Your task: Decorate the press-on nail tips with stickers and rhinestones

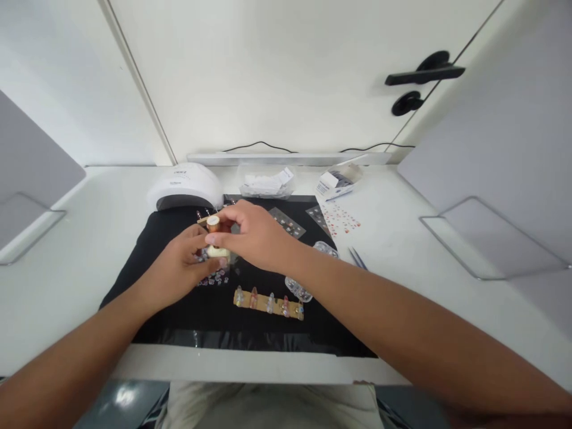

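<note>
The black mat should be treated as the working surface, and the forearms should be kept clear of the tan strip, on which decorated nail tips are mounted. The small bottle is best held upright, with its pale lower part gripped low and firmly by the left hand. Force on the copper-coloured upper part should be applied lightly and in line with the body by the right hand, so that tipping is avoided. Knocking of the loose clear pieces should be guarded against.

Both hands are partly closed. The lower part is held between the left thumb and fingers; the upper part is pinched by the right thumb and fingers. Whether the upper part is being turned cannot be told.

The bottle is positioned between the two hands, in contact with both. The tan strip is situated nearer the body, to the right of the bottle; the loose pieces lie just beside and below the left fingers. Beyond the hands, the white domed device is located at the far left of the mat.
</note>
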Motion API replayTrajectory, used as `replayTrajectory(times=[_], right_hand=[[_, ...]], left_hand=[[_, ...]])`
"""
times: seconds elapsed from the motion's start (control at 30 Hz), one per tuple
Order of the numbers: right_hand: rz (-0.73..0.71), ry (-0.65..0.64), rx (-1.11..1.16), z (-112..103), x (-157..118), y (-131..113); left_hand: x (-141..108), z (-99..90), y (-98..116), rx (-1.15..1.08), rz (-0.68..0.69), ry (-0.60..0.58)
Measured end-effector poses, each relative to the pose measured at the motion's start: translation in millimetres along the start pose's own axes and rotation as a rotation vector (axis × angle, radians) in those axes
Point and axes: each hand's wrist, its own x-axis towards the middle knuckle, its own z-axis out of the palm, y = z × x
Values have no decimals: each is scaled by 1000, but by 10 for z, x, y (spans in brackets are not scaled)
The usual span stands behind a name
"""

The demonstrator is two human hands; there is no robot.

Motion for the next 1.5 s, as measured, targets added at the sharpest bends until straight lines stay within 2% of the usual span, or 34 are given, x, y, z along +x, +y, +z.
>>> replayTrajectory(times=[0.13, 0.2, 0.27, 0.43, 0.5, 0.6, 0.7, 0.83, 0.93, 1.0, 1.07, 1.17, 1.3, 1.5], right_hand=[[10, -90, -13, 125, 298, 67], [19, -69, -19, 67, 319, 78], [18, -15, -29, -87, 215, 82], [14, 152, -57, -620, -466, 191], [-110, 238, -31, -767, -810, 256], [-211, 317, -32, -853, -1315, 298], [-172, 503, -95, -803, -1779, 289], [5, 825, -182, -674, -2260, 345], [154, 931, -198, -664, -2468, 461], [186, 935, -184, -716, -2541, 551], [155, 877, -173, -792, -2570, 638], [79, 762, -197, -898, -2559, 755], [32, 681, -220, -961, -2549, 866], [54, 677, -240, -951, -2628, 940]], left_hand=[[-23, -153, -332, 51, -194, 46], [-43, -284, -491, 93, -292, 90], [-61, -440, -644, 156, -388, 144], [-91, -760, -987, 320, -556, 210], [-90, -803, -1079, 362, -585, 206], [-73, -800, -1158, 393, -609, 201], [-79, -787, -1183, 406, -627, 211], [-268, -756, -1068, 424, -612, 312], [-523, -605, -784, 403, -520, 391], [-657, -421, -515, 337, -399, 315], [-707, -203, -241, 269, -263, 142], [-628, 89, 52, 192, -107, -90], [-429, 305, 161, 158, -28, -203], [-251, 363, 170, 151, 25, -331]])
